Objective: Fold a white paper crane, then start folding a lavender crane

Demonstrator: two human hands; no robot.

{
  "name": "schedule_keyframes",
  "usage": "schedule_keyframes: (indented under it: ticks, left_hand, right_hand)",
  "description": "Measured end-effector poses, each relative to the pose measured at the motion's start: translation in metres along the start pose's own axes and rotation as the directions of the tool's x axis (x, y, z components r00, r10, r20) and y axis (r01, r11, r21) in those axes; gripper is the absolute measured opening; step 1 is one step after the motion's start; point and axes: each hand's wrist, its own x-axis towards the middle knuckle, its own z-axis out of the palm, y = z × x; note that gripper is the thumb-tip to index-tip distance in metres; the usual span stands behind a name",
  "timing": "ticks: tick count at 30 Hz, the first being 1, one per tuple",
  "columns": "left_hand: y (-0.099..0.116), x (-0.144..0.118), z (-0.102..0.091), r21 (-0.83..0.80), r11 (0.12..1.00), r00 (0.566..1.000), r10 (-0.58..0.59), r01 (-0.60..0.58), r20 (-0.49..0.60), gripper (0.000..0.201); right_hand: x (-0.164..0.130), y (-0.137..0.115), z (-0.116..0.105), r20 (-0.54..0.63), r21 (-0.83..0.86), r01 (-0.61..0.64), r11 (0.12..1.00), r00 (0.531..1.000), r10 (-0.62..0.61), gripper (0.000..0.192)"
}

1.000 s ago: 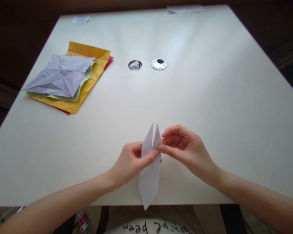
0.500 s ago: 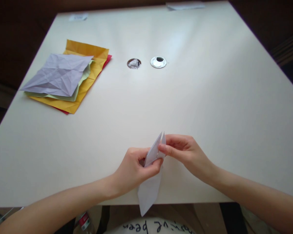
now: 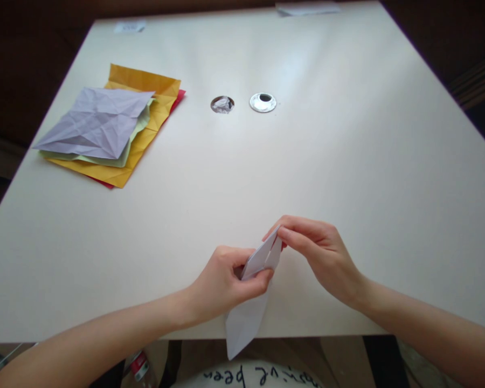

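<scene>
2 hands (image 3: 234, 277) (image 3: 325, 250) pinch folded white paper (image 3: 244, 325)

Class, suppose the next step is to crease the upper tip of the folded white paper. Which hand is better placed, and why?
Probably the right hand: it pinches the folded white paper at that tip, while the left hand grips lower down, its thumb across the front.

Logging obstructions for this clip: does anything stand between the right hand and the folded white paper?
Nothing visible does. The right hand pinches the far tip of the folded white paper, and the left hand grips it lower down. The stack of creased lavender, green, yellow and red paper lies apart, to the left.
</scene>
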Motion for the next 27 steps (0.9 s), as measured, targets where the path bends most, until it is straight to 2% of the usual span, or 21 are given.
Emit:
schedule_keyframes:
  ticks: [3, 6, 8, 9, 11, 13, 15, 18, 23, 27]
  left_hand:
    - [0.0, -0.001, 0.0, 0.001, 1.0, 1.0, -0.009, 0.009, 0.022, 0.023]
    - [-0.001, -0.002, 0.0, 0.003, 1.0, 0.999, 0.01, -0.01, 0.048, 0.025]
    - [-0.001, -0.001, -0.001, -0.005, 1.0, 0.998, 0.009, -0.009, 0.065, 0.025]
    - [-0.001, -0.001, -0.001, -0.014, 1.0, 0.998, 0.002, -0.002, 0.066, 0.023]
    - [-0.001, 0.0, -0.002, -0.038, 0.999, 0.999, -0.009, 0.011, 0.053, 0.024]
    - [-0.001, 0.001, -0.003, -0.054, 0.998, 1.0, -0.011, 0.012, 0.029, 0.026]
    - [-0.001, 0.002, -0.004, -0.046, 0.999, 1.0, -0.003, 0.004, 0.017, 0.027]
    - [-0.002, 0.001, -0.003, 0.003, 1.0, 1.0, 0.011, -0.011, 0.018, 0.029]
    - [-0.006, 0.0, -0.002, 0.068, 0.997, 0.999, 0.039, -0.041, 0.025, 0.029]
    - [-0.006, 0.001, -0.002, 0.069, 0.996, 0.998, 0.049, -0.051, 0.029, 0.034]
  right_hand:
    - [0.0, 0.003, 0.0, -0.028, 0.017, 0.002, 1.0, 1.0, -0.001, 0.024]
    - [0.002, 0.006, -0.003, -0.144, 0.103, 0.053, 0.993, 0.989, -0.037, 0.022]
    - [0.004, 0.007, -0.005, -0.179, 0.147, 0.074, 0.986, 0.983, -0.047, 0.022]
    - [0.004, 0.007, -0.006, -0.155, 0.156, 0.066, 0.986, 0.987, -0.041, 0.021]
    - [0.005, 0.006, -0.005, -0.032, 0.142, 0.003, 0.99, 0.999, 0.001, 0.021]
    - [0.004, 0.005, -0.002, 0.111, 0.087, -0.078, 0.993, 0.991, 0.068, 0.018]
    - [0.003, 0.005, 0.001, 0.177, 0.005, -0.135, 0.991, 0.975, 0.132, 0.016]
    - [0.001, 0.005, 0.005, 0.161, -0.053, -0.153, 0.987, 0.974, 0.16, 0.017]
    - [0.0, 0.005, 0.007, 0.219, 0.014, -0.151, 0.988, 0.965, 0.144, 0.013]
    - [0.001, 0.005, 0.004, 0.189, -0.015, -0.115, 0.993, 0.975, 0.116, 0.018]
